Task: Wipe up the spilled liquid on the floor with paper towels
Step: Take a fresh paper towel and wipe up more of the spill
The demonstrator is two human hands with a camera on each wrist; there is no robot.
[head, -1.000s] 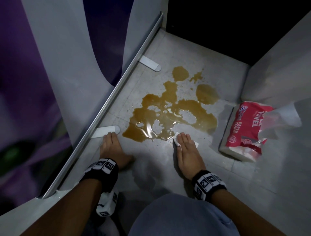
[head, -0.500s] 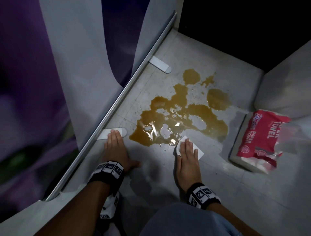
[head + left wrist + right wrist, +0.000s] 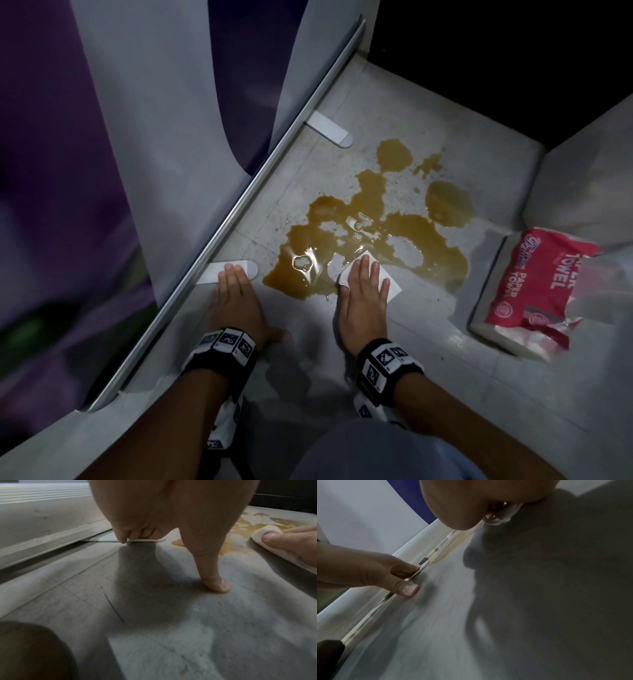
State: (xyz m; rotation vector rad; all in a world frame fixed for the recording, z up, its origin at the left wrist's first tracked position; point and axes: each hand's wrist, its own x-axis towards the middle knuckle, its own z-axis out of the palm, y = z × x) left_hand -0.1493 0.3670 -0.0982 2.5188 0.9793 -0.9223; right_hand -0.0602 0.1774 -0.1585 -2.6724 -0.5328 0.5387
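As seen from the head camera, a brown spill [image 3: 370, 236] spreads over the grey floor [image 3: 428, 377] between a metal door rail [image 3: 219, 236] and a red pack of paper towels [image 3: 534, 291]. The right hand [image 3: 364, 294] lies flat, fingers straight, pressing a white paper towel [image 3: 392, 286] onto the near edge of the spill. The left hand [image 3: 236, 301] rests open on the floor, its fingertips on a flat white bracket [image 3: 239, 269] beside the rail.

Left wrist view — the left hand [image 3: 154, 513] props on the floor with thumb and fingertips down; at far right the paper towel [image 3: 267, 534] wraps around the right thumb.

Right wrist view — the right hand [image 3: 471, 500] fills the top, a crumpled bit of paper towel [image 3: 510, 515] showing under it; the left hand [image 3: 368, 572] touches the floor by the rail.
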